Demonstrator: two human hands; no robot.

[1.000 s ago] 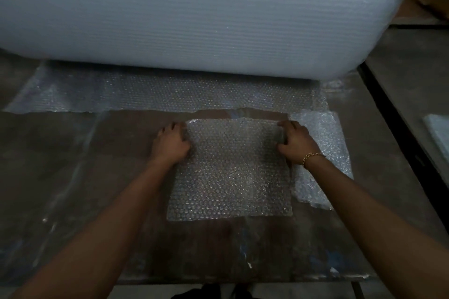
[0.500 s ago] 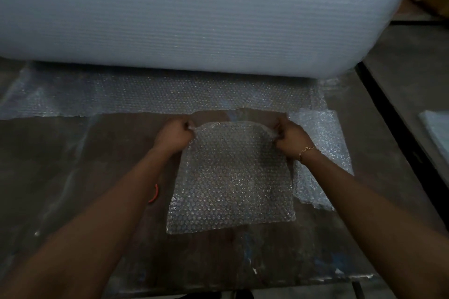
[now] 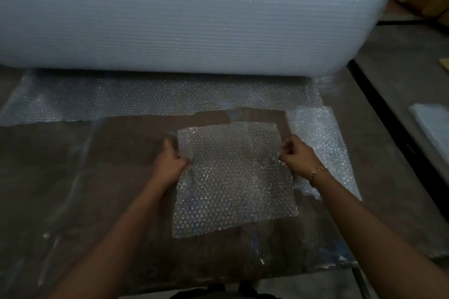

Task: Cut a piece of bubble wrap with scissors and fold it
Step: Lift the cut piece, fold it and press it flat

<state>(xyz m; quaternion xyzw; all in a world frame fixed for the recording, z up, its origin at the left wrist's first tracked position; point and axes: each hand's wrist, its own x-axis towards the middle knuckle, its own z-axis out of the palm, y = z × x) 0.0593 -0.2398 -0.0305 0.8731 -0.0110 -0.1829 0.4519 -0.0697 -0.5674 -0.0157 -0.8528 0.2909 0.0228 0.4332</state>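
Head: bubble wrap [image 3: 233, 184] between hands [image 3: 170, 165] [image 3: 297, 159]

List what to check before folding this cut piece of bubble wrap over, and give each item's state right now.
1. Left hand grips the cut piece at its left edge: ok.
2. Right hand pinches its right edge: ok.
3. Cut piece lies apart from the sheet trailing off the roll, with bare table between them: ok.
4. Near edge rests on the table: ok.
5. Scissors out of the fold's path: cannot tell, none in view.
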